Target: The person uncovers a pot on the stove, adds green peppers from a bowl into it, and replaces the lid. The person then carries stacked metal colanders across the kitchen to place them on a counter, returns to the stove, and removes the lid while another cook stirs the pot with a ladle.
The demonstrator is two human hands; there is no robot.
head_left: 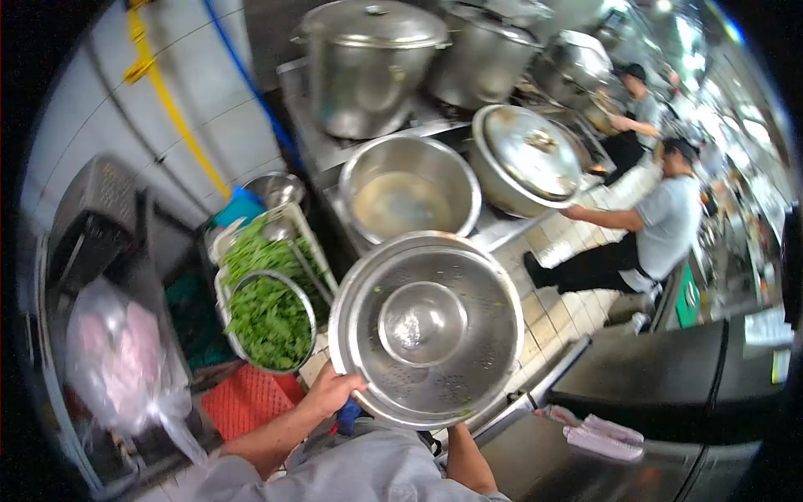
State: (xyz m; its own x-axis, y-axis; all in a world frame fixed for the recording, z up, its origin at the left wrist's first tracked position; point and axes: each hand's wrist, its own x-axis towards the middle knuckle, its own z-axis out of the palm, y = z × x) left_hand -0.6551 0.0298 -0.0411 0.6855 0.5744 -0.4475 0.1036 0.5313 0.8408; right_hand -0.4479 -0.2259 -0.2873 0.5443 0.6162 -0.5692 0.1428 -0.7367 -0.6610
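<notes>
In front of my body I carry a wide steel basin [339,322] with a perforated steel colander [493,335] nested in it. A small steel bowl [422,324] sits in the middle of the colander, and a few green bits cling to the metal. My left hand [336,391] is closed on the near-left rim, thumb over the edge. My right wrist [458,435] goes under the near-right side, where the hand and its fingers are hidden. Just beyond the basin stands a large steel pot [410,142] with cloudy liquid inside.
Left of the basin are a container of leafy greens [272,322] and a red crate [247,402]. A plastic bag [117,360] hangs farther left. Lidded pots [372,75] stand on the stove. Two people work at right, one [669,217] touching a lidded pot [531,155].
</notes>
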